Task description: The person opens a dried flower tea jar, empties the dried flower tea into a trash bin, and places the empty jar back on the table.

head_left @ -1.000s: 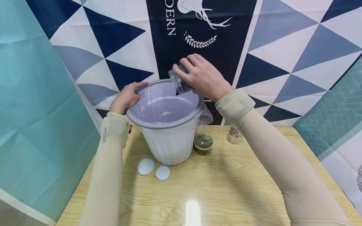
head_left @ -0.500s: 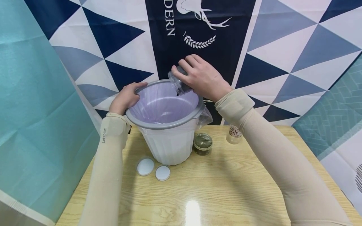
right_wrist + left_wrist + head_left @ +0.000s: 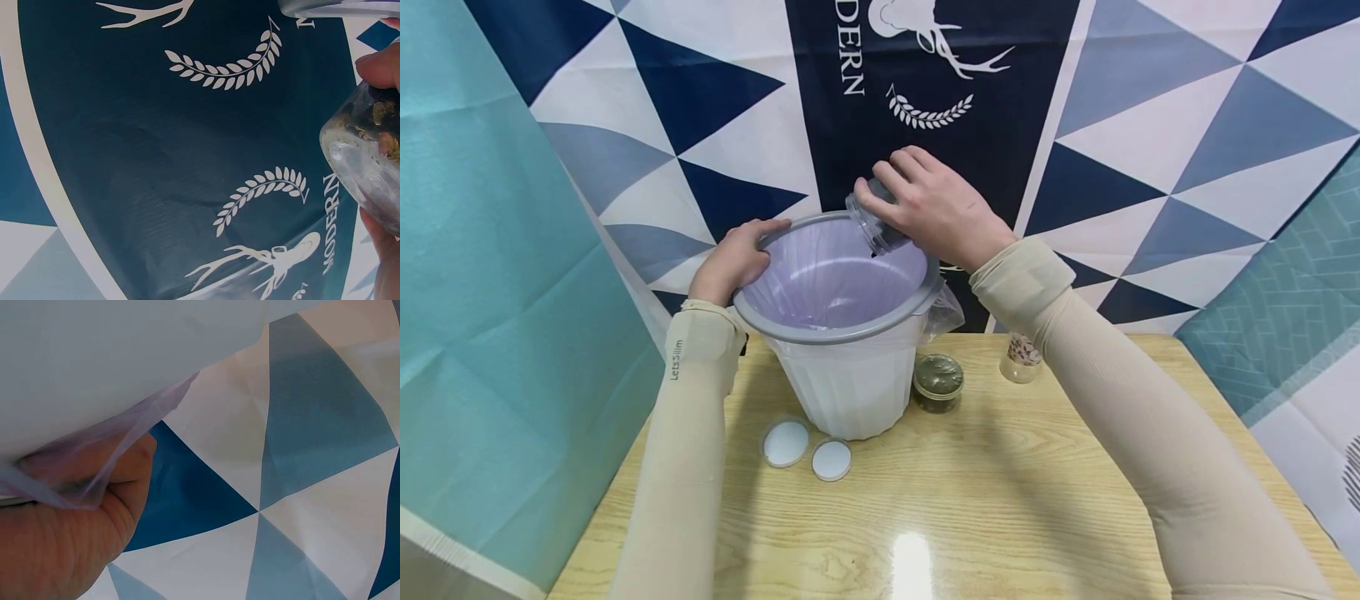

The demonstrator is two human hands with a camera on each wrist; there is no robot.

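Note:
A white bin with a grey rim and a thin purple liner stands on the table. My left hand grips its rim from the left; in the left wrist view, liner film hangs over part of the hand. Above the bin's right side, my right hand holds a clear jar, its lidless mouth tilted down toward the inside. A dark bit shows at the mouth. Seen by the right wrist camera, dark and brownish pieces lie inside, near the jar's base. The bin's bottom is hard to make out.
Two round lids with white linings, a larger one and a smaller one, lie before the bin. Right of it stand a jar with dark green contents and another with reddish flakes. Patterned cloth hangs close behind.
The jar in my right hand dips very slightly, and the dark bit at its mouth sits a little lower. My left hand stays on the rim.

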